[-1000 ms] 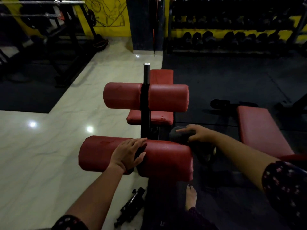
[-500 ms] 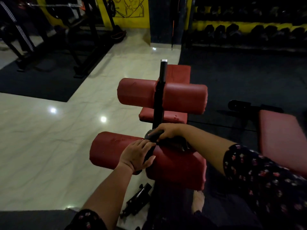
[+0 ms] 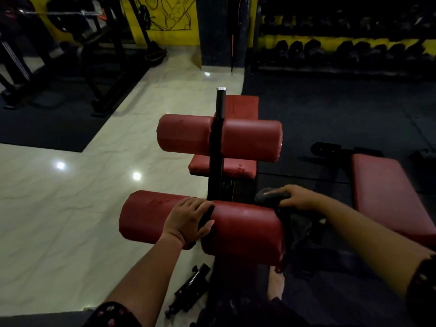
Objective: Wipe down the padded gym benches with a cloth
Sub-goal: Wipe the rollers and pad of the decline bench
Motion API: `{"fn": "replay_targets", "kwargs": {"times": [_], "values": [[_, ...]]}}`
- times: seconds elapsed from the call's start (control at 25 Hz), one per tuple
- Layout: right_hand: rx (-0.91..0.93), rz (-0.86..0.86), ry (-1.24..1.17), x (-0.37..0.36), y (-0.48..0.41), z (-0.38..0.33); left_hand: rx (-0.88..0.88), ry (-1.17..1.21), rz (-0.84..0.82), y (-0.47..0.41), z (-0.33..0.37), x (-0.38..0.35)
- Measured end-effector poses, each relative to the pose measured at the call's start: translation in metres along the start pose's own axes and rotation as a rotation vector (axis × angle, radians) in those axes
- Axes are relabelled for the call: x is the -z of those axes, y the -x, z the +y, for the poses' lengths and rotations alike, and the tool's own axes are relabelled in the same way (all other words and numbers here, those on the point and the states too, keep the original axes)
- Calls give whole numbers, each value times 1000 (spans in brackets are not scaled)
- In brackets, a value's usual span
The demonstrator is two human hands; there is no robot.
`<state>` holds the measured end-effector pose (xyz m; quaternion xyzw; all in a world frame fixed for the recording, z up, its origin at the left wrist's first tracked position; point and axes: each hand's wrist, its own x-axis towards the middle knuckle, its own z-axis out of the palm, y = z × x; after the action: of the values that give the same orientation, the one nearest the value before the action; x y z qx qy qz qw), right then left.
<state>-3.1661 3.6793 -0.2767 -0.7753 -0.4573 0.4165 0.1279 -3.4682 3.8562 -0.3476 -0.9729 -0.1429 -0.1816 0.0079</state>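
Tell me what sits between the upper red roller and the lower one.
In the head view, the black upright post joins them, with a red seat pad behind it.

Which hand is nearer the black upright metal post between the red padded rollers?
Left. The left hand rests on the lower red padded roller beside the black post; the right hand grips a dark grey cloth at that roller's right end.

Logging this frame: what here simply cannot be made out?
Head view only.
Cloth: largely under the right hand, the rest lost in shadow beside the lower roller pad.
Dumbbells: too dark to count.
Side bench: near end cut off by the right forearm and frame edge.
Black part on the floor: too dark to identify.
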Motion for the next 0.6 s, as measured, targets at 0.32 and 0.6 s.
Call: {"fn": "replay_targets", "kwargs": {"times": [0.32, 0.6], "values": [[-227, 598, 40, -100, 81, -7, 178, 52, 81, 4, 2, 2], [525, 835, 806, -170, 120, -22, 314, -15, 72, 19, -4, -2]]}}
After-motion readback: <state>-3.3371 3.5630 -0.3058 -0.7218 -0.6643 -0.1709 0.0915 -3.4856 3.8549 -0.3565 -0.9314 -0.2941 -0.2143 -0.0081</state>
